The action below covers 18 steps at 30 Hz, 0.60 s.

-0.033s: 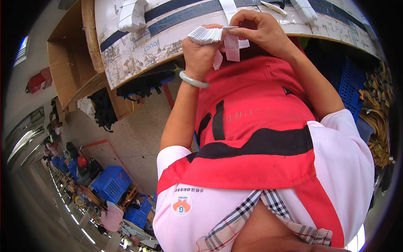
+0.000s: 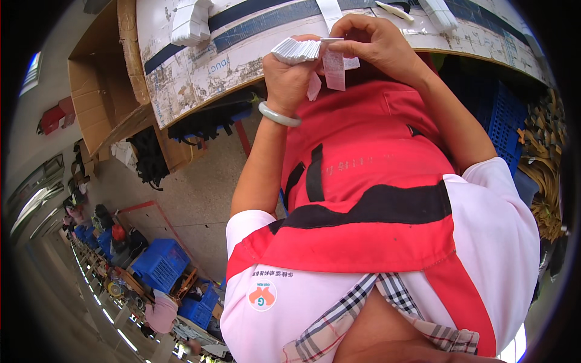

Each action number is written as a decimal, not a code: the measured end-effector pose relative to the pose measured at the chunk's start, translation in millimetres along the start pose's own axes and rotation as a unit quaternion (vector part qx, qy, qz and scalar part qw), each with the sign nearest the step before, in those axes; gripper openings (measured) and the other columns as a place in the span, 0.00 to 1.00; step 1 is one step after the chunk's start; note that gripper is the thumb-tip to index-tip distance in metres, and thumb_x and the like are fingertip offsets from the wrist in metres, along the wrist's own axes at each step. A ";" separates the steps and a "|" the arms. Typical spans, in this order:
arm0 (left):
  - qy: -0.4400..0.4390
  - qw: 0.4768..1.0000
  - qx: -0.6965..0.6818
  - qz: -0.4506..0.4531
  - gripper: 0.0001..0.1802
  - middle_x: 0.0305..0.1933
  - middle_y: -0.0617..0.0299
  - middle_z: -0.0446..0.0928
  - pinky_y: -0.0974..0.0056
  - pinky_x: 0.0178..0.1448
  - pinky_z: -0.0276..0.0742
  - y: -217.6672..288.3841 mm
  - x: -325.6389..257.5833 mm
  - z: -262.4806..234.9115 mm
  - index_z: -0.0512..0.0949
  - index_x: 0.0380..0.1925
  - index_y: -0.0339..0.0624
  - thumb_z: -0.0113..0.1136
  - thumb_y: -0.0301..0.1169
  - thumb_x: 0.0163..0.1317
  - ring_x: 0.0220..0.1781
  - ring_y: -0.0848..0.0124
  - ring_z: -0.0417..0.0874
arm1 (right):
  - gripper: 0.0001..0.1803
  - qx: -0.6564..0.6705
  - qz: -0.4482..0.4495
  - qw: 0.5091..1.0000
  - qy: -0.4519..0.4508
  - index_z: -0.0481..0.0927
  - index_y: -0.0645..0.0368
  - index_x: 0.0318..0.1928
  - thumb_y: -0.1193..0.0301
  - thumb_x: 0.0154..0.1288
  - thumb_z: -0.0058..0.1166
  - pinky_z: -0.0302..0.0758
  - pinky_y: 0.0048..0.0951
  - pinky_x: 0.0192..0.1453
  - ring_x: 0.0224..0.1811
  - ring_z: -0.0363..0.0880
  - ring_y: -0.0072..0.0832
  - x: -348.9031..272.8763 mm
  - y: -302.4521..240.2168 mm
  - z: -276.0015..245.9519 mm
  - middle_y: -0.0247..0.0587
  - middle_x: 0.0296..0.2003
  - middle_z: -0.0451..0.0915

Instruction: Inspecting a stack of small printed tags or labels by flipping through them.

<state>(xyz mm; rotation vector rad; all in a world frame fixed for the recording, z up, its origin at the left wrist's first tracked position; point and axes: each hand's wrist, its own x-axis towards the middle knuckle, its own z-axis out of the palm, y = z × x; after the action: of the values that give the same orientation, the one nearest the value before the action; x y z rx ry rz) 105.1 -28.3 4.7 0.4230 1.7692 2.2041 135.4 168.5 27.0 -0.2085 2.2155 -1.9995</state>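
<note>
My left hand (image 2: 287, 81), with a pale bangle on its wrist, is closed round a stack of folded white labels (image 2: 296, 51) whose edges fan upward. Just to its right, my right hand (image 2: 378, 48) pinches the edge of a white label (image 2: 331, 40) between thumb and fingertips. Below the pinch hangs a printed label strip (image 2: 334, 69), and a shorter pale end dangles by my left hand. A white label band (image 2: 329, 12) lies on the table behind the hands; whether it joins the held labels I cannot tell.
On the worn white table (image 2: 242, 66) lie a bundle of white labels (image 2: 191, 23), another bundle (image 2: 439, 13) and a small white pointed tool (image 2: 394, 10). A cardboard box (image 2: 106, 78) stands left of it, a blue crate (image 2: 507, 118) at right. Black straps (image 2: 148, 158) hang below.
</note>
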 end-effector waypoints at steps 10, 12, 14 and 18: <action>-0.028 0.965 -0.187 -0.179 0.11 0.32 0.60 0.81 0.70 0.30 0.74 -1.2 -3.2 -4.6 0.79 0.41 0.34 0.65 0.29 0.63 0.30 0.76 0.79 | 0.08 0.100 0.112 0.966 -0.212 0.81 0.62 0.36 0.69 0.66 0.60 0.70 0.15 0.38 0.33 0.72 0.13 -3.9 -26.9 -9.3 0.27 0.30 0.77; 0.001 0.952 -0.236 -0.197 0.14 0.35 0.60 0.81 0.69 0.34 0.77 -4.4 -4.9 0.1 0.78 0.41 0.34 0.62 0.36 0.66 0.32 0.74 0.80 | 0.08 0.049 0.046 0.996 -0.063 0.82 0.61 0.36 0.68 0.65 0.61 0.70 0.15 0.36 0.32 0.72 0.13 -2.3 -22.9 8.7 0.27 0.31 0.78; -0.020 0.938 -0.275 -0.210 0.20 0.37 0.61 0.80 0.67 0.38 0.79 -12.0 -5.0 -0.2 0.77 0.43 0.34 0.60 0.43 0.66 0.34 0.73 0.81 | 0.08 0.027 -0.001 0.999 -0.030 0.83 0.60 0.37 0.68 0.66 0.61 0.72 0.16 0.38 0.33 0.73 0.13 0.1 -6.8 11.5 0.27 0.32 0.78; -0.097 0.929 -0.290 -0.211 0.24 0.34 0.61 0.80 0.69 0.33 0.79 -17.0 -6.8 0.5 0.77 0.43 0.37 0.63 0.49 0.62 0.29 0.73 0.81 | 0.11 -0.008 -0.009 0.999 0.047 0.83 0.63 0.41 0.67 0.67 0.59 0.74 0.18 0.36 0.32 0.76 0.15 -4.3 12.8 17.3 0.30 0.29 0.80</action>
<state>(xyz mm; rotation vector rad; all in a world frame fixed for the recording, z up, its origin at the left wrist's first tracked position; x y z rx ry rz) 112.2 -27.0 -12.2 0.1007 0.9256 2.1382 143.0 153.8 12.6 -0.1392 2.2953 -2.0409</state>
